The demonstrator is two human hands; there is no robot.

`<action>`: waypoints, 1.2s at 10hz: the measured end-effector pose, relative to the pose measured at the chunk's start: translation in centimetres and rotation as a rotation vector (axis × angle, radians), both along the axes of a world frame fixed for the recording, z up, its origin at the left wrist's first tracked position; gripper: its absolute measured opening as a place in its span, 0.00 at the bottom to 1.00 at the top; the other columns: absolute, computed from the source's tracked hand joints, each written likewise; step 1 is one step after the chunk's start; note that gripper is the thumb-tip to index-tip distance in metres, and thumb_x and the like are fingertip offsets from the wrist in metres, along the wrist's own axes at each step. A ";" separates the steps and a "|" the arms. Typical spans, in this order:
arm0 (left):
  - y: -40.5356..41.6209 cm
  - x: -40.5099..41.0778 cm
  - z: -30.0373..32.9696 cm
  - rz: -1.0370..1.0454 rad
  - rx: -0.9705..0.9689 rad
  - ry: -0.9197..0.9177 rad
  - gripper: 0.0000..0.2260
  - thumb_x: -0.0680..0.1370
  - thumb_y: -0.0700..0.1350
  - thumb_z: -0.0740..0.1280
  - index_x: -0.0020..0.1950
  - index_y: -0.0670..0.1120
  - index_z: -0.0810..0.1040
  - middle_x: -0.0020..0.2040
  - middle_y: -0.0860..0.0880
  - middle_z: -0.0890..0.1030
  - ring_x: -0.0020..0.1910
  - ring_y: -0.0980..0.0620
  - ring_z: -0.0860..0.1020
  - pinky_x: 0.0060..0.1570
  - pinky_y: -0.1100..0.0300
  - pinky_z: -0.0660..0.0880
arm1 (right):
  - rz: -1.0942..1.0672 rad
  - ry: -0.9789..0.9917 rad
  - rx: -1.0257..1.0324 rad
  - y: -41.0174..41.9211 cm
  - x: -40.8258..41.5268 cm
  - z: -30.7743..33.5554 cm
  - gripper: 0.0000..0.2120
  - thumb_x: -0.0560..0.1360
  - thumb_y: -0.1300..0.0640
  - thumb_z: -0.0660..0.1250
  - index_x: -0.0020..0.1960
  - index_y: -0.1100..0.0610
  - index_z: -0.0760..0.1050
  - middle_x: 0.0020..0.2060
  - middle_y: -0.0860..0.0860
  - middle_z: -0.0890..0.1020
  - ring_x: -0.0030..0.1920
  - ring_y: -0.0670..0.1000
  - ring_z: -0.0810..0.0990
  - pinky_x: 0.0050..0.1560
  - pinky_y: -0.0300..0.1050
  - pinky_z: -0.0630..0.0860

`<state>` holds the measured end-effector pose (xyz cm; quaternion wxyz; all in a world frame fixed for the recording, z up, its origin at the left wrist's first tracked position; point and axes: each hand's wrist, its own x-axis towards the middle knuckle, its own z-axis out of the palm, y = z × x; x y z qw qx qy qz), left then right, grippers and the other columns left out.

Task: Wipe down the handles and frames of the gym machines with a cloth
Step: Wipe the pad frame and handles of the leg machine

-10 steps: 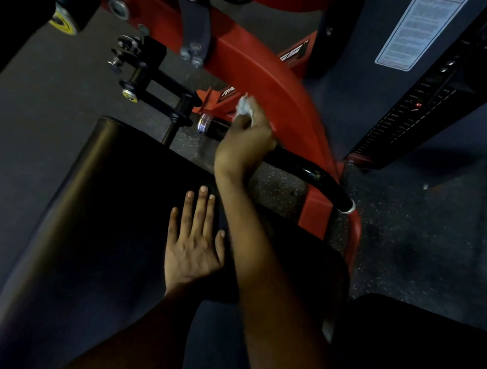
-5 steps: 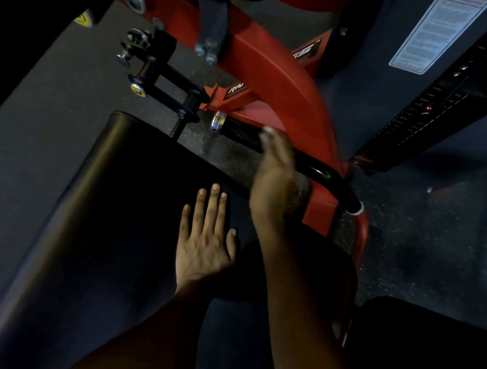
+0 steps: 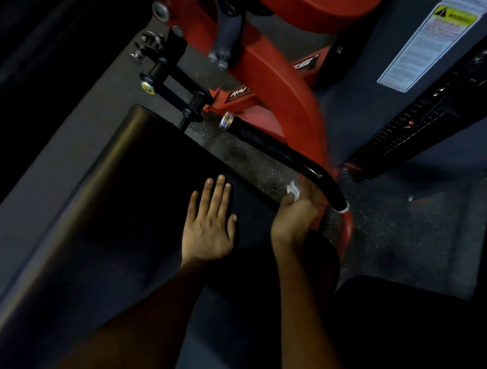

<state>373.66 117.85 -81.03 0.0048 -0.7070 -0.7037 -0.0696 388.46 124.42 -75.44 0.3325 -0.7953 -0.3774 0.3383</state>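
Head | left hand (image 3: 209,230) flat on pad (image 3: 98,209) | right hand (image 3: 298,212) grips cloth (image 3: 293,189)

Cloth (image 3: 293,189) mostly hidden inside the right hand (image 3: 298,213); only a small white scrap showing. Fingers of that hand out of sight behind the palm, so grip on the handle (image 3: 285,152) unclear. Red frame (image 3: 272,77) cut off by the top edge. Warning label (image 3: 427,44) too small and blurred to read. Black pad (image 3: 98,209) lost in shadow, running off the bottom edge.
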 end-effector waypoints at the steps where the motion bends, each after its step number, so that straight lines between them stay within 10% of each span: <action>1: 0.8 0.1 3.5 0.028 -0.173 -0.153 0.27 0.80 0.53 0.48 0.77 0.43 0.60 0.78 0.47 0.56 0.78 0.49 0.51 0.74 0.52 0.43 | -0.076 0.053 -0.033 -1.4 0.0 2.1 0.16 0.78 0.65 0.58 0.65 0.63 0.72 0.61 0.59 0.75 0.61 0.54 0.72 0.48 0.17 0.60; 3: -0.9 0.5 11.8 0.042 -0.355 -0.311 0.19 0.81 0.47 0.57 0.71 0.44 0.68 0.68 0.44 0.73 0.69 0.46 0.68 0.70 0.51 0.61 | -0.008 -0.078 -0.191 -5.6 -0.6 9.7 0.13 0.79 0.60 0.58 0.62 0.57 0.74 0.58 0.54 0.77 0.59 0.56 0.75 0.54 0.41 0.69; 8: -17.8 -1.0 27.9 0.181 -0.410 -0.196 0.15 0.81 0.47 0.57 0.65 0.43 0.72 0.64 0.45 0.75 0.62 0.44 0.73 0.61 0.53 0.68 | 0.474 -0.198 -0.146 -20.2 -2.0 23.2 0.08 0.74 0.68 0.61 0.47 0.64 0.79 0.48 0.61 0.80 0.49 0.59 0.79 0.41 0.41 0.67; 12: -29.0 -7.3 26.7 0.152 -0.392 -0.172 0.18 0.81 0.48 0.56 0.69 0.45 0.69 0.69 0.47 0.71 0.68 0.48 0.68 0.66 0.56 0.64 | 0.605 -0.196 -0.052 -29.8 -3.2 25.1 0.09 0.75 0.68 0.62 0.50 0.61 0.80 0.50 0.57 0.81 0.49 0.57 0.80 0.46 0.44 0.76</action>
